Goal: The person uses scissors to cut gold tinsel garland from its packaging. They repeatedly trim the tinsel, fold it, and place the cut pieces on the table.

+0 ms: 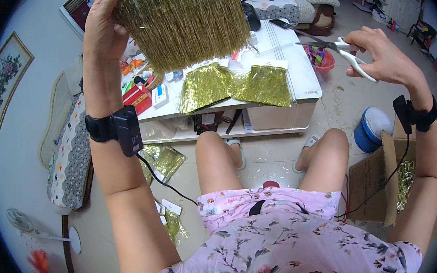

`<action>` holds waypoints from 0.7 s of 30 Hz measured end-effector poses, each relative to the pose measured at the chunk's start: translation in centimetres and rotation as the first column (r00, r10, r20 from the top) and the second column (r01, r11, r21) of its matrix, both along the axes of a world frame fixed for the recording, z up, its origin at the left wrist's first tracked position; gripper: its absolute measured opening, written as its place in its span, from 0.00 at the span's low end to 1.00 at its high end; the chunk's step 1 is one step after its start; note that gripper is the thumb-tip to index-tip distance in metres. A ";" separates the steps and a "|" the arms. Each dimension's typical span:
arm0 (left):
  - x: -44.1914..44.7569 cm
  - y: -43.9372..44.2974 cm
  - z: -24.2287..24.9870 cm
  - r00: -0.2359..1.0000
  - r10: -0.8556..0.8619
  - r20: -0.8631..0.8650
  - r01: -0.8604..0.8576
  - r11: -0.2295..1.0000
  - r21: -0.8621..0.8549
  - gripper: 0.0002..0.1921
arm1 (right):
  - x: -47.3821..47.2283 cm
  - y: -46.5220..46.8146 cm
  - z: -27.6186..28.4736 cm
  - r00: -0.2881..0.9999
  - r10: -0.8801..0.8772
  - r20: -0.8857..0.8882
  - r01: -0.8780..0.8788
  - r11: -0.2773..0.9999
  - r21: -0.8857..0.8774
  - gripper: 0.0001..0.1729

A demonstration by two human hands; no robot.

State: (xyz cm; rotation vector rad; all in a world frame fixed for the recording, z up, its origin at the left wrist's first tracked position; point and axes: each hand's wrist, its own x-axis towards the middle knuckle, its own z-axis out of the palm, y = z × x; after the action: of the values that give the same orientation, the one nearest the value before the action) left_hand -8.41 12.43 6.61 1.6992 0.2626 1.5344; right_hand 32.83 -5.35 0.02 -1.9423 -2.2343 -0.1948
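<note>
My left hand (107, 25) is raised at the top left and grips the upper edge of a gold tinsel fringe (188, 25), whose strands hang down over the table; its top is cut off by the picture's rim. On the right, my right hand (382, 55) holds scissors with white handles (353, 56), their blades apart and pointing left towards the fringe without touching it. Two more gold tinsel bundles, a left one (206, 88) and a right one (265, 84) with a white card at its top, lie side by side on the white table (304, 84).
On the table's left stand a red box (138, 99), a white box (159, 96) and orange fruit (131, 67). A phone (280, 24) lies at the far edge. Right are a pink basket (323, 61), a blue bucket (368, 134) and a cardboard box (369, 185) containing tinsel. Tinsel packets (169, 163) lie on the floor.
</note>
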 end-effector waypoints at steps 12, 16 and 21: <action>0.9 0.4 0.7 0.931 -0.316 0.183 0.350 0.915 -0.201 0.19 | -3.3 1.9 -0.7 0.960 0.260 0.101 -0.271 0.956 0.115 0.38; 2.2 -1.1 0.5 0.997 -0.076 -0.010 0.076 0.997 -0.014 0.18 | -4.6 2.9 -0.9 0.938 0.341 0.068 -0.348 0.924 0.162 0.36; 3.1 -2.3 0.5 0.991 -0.136 -0.007 0.136 0.990 -0.025 0.18 | -6.0 3.6 0.1 0.940 0.329 0.093 -0.334 0.942 0.043 0.31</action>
State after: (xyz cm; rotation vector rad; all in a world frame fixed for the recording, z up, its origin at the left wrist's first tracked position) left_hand -5.34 10.12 7.15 1.6701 0.1661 1.4180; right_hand 26.87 -1.74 0.09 -1.5229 -2.5365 -0.2955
